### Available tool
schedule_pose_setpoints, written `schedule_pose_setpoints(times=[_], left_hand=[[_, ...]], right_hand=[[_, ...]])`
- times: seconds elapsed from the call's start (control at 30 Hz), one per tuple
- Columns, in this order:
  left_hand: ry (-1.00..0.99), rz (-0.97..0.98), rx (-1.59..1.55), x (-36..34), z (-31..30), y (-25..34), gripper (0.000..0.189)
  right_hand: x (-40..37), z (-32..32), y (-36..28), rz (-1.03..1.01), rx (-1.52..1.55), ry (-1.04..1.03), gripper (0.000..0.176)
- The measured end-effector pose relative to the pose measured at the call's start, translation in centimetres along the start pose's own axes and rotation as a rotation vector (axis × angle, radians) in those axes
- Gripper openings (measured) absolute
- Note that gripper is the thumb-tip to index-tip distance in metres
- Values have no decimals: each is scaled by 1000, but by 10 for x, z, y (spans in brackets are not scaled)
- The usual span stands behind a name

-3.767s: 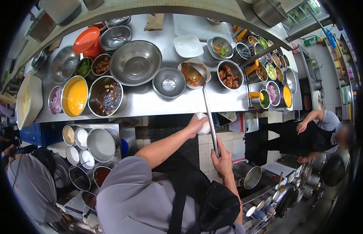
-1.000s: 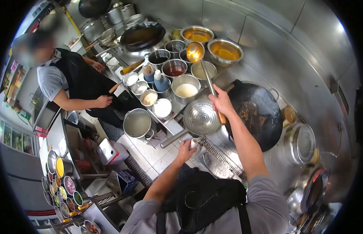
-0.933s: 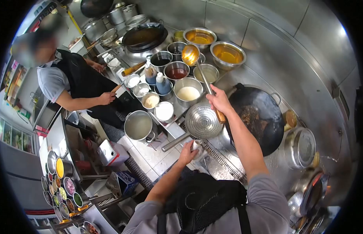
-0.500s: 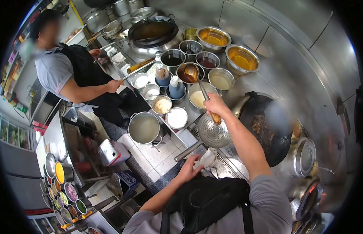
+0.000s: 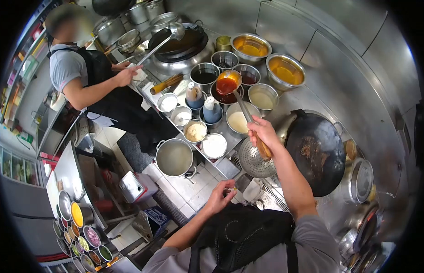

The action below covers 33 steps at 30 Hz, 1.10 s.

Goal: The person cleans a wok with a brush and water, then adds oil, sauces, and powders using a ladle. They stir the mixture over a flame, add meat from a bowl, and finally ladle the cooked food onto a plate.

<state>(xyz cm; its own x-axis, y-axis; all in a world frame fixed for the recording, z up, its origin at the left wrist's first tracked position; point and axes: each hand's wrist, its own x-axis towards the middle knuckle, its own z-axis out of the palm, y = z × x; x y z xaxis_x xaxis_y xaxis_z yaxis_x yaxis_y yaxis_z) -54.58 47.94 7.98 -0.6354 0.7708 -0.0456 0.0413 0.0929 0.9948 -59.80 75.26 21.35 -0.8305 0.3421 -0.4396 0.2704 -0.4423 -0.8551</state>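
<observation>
My right hand point(image 5: 263, 132) grips the wooden handle of a metal ladle point(image 5: 241, 103). Its bowl holds red sauce point(image 5: 226, 86) and hangs over a pot of dark red sauce point(image 5: 222, 98). Beneath my right wrist, a perforated strainer point(image 5: 255, 159) rests on the counter. To the right, browned food point(image 5: 316, 152) lies in a black wok point(image 5: 326, 179), with pale smoke at its upper side. My left hand point(image 5: 220, 197) hovers empty in front of my apron, fingers loosely bent and apart. Near it, a white cloth point(image 5: 253, 190) lies by the stove's edge.
Several seasoning pots and two sauce bottles point(image 5: 212, 110) crowd the counter. Two bowls of amber liquid point(image 5: 286, 70) stand along the back. A large pot point(image 5: 174, 157) sits at left. A co-worker point(image 5: 91, 73) holds a ladle point(image 5: 176, 32) near another wok point(image 5: 198, 41).
My ladle's bowl has tipped level and come up with red sauce in it. My left hand's fingers have curled more. The co-worker's ladle has swung up toward the back wok.
</observation>
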Motion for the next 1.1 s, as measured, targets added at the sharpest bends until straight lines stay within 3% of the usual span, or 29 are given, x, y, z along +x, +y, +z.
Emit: schedule_pose_setpoints(times=[0.13, 0.2, 0.27, 0.3, 0.47, 0.6, 0.67, 0.7, 0.77, 0.83, 0.9, 1.03, 1.1], left_hand=[[-9, -17, -70, -7, 6, -2, 38], [-12, -14, -109, -5, 12, 1, 38], [26, -47, -149, -6, 18, 10, 37], [22, -76, -115, -7, 21, 16, 35], [30, -8, 79, -3, 68, 10, 29], [-145, 159, 245, 6, 146, 45, 31], [-262, 299, 342, 10, 193, 63, 42], [-282, 296, 338, 14, 216, 64, 42], [-272, 593, 588, 23, 257, 53, 56], [-284, 599, 686, 27, 278, 39, 61], [-294, 575, 785, 26, 282, 31, 68], [-269, 578, 795, 43, 261, 26, 67], [-310, 566, 733, 52, 252, 21, 65]], right_hand=[[-4, -19, 13, -33, 134, 9, 38], [-14, -47, 18, 91, 523, -300, 30], [-52, -60, 10, 34, 651, -477, 21], [-79, -65, 4, 27, 709, -327, 21], [-225, -123, -12, -81, 594, -134, 39], [-315, -167, 13, -93, 322, 230, 46], [-322, -208, 51, -75, 24, 366, 54], [-326, -219, 65, -65, -149, 422, 63], [-332, -248, 98, -36, -428, 487, 65], [-349, -278, 130, 14, -607, 523, 65], [-387, -316, 183, -378, -1246, 672, 64], [-455, -288, 209, -99, -1261, 791, 60], [-472, -276, 223, -120, -1249, 790, 61]])
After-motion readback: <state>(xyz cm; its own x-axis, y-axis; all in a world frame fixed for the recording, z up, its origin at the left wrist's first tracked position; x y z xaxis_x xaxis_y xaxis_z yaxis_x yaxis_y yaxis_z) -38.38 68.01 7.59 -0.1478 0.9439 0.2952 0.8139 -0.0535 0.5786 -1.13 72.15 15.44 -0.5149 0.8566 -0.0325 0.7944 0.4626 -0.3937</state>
